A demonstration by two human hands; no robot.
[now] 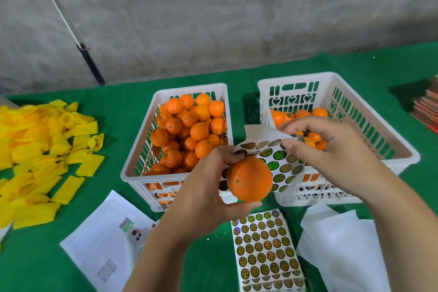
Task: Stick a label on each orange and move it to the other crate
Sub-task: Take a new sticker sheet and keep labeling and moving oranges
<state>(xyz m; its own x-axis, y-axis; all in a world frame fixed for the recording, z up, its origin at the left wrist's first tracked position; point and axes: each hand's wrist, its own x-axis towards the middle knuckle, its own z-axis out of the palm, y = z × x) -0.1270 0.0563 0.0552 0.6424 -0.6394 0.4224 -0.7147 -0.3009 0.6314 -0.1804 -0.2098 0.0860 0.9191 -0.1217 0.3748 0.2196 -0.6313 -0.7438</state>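
My left hand (203,187) grips an orange (250,179) in front of the two white crates and also holds the lower edge of a label sheet (282,161). My right hand (331,149) pinches the top of that sheet with thumb and fingers, bending it back. The left crate (132,173) is piled with several oranges. The right crate (407,154) holds a few oranges, one with a label showing. A second full label sheet (265,251) lies flat on the green table below my hands.
A heap of yellow foam net sleeves (47,149) covers the table's left side. Printed papers (102,244) lie at the front left, white backing sheets (341,249) at the front right. Reddish cartons (426,106) sit at the far right edge. A concrete wall stands behind.
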